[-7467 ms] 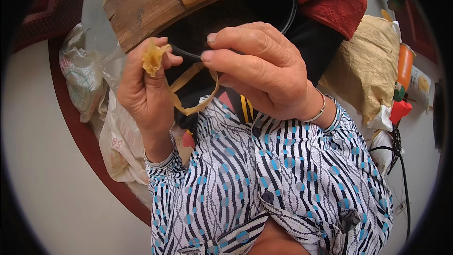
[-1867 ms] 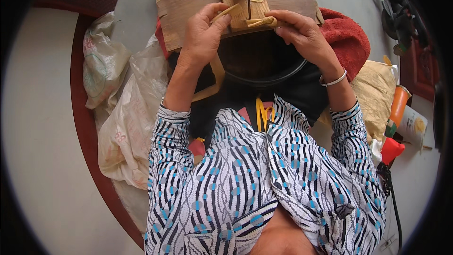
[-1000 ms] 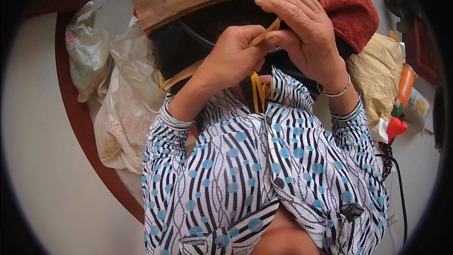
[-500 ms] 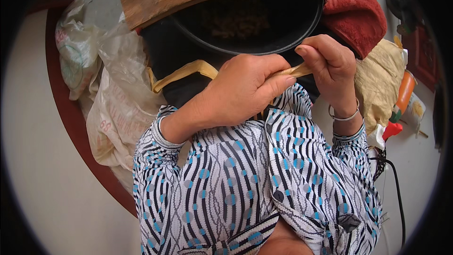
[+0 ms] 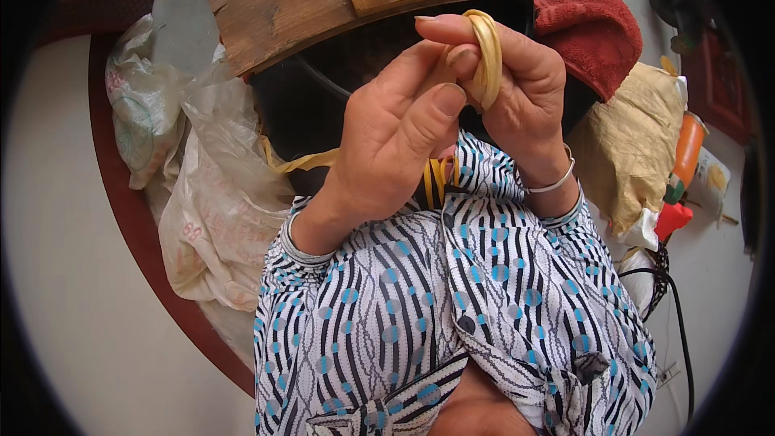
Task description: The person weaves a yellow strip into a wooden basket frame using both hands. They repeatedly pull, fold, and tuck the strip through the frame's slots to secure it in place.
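A pale yellow, flat strip (image 5: pixel 484 56) is looped round the index finger of my right hand (image 5: pixel 517 85). The right thumb presses against the loop from the left. My left hand (image 5: pixel 387 125) is closed beside it, fingers curled and thumb raised, fingertips meeting the right hand. More of the pale strip (image 5: pixel 305 162) runs in from the left and passes behind the left hand, which hides how it is gripped. Yellow bands (image 5: pixel 436 180) show below the left hand, against my patterned shirt. Beyond both hands is a dark round basin (image 5: pixel 319 77), now mostly covered by them.
A curved wooden board (image 5: pixel 278 12) lies across the basin's far side, with a red towel (image 5: pixel 585 24) to its right. Plastic bags (image 5: pixel 214 226) lie at left. A tan cloth bag (image 5: pixel 638 137), an orange bottle (image 5: pixel 691 145) and a black cable (image 5: pixel 684 339) are at right.
Both hands have lifted and moved away from me, over the basin. The strip, stretched between the hands before, is now wound round the right index finger.
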`<act>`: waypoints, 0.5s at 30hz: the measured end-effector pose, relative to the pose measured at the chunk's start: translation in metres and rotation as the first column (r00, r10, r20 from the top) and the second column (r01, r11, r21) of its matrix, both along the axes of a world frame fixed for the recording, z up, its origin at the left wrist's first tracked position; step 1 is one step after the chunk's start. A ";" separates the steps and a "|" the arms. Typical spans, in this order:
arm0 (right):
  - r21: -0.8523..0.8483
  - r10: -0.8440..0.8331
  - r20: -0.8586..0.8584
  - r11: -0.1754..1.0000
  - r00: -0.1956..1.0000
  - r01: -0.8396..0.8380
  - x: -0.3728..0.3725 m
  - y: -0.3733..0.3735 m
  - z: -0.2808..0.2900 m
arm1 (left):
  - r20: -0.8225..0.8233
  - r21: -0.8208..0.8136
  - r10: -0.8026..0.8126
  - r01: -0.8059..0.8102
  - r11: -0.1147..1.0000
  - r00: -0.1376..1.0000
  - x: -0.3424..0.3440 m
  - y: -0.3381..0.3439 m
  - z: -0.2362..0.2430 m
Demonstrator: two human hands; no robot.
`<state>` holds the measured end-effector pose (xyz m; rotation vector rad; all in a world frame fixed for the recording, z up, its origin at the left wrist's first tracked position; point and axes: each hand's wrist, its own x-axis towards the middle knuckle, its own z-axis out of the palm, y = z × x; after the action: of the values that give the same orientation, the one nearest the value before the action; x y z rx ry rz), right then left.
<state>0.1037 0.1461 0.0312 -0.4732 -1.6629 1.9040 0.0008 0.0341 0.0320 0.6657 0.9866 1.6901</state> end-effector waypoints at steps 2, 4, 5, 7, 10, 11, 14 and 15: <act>0.277 -0.132 -0.078 0.949 0.988 0.149 -0.012 0.005 -0.014 | 0.058 -0.054 -0.029 0.032 0.998 0.998 0.002 0.007 -0.007; 0.420 -0.188 -0.038 0.888 0.981 0.186 -0.012 0.009 -0.024 | 0.072 -0.046 0.011 -0.007 0.999 0.997 0.004 0.018 -0.015; 0.502 -0.227 -0.022 0.840 0.974 0.207 -0.013 0.011 -0.028 | 0.161 -0.046 0.025 -0.018 0.999 0.987 0.003 0.021 -0.017; 0.651 -0.305 0.000 0.723 0.952 0.232 -0.013 0.017 -0.032 | 0.181 -0.065 -0.002 0.014 0.998 0.984 -0.001 0.023 -0.022; 0.829 -0.388 0.075 0.537 0.919 0.159 -0.013 0.017 -0.029 | 0.275 -0.072 -0.148 0.174 0.982 0.950 -0.019 0.020 -0.039; 0.854 -0.381 0.055 0.497 0.923 0.154 -0.013 0.017 -0.030 | 0.318 -0.070 -0.211 0.245 0.967 0.924 -0.023 0.019 -0.043; 0.930 -0.361 0.027 0.352 0.932 0.110 -0.016 0.024 -0.036 | 0.223 -0.159 -0.233 0.271 0.949 0.947 -0.026 0.015 -0.050; 0.955 -0.361 0.037 0.288 0.932 0.074 -0.014 0.027 -0.040 | 0.043 -0.195 -0.182 0.187 0.963 0.982 -0.025 0.012 -0.054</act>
<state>0.0895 0.1729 -0.0088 -0.3884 -2.3753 0.3696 -0.0246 0.0457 -0.0216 0.5846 1.0276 1.4124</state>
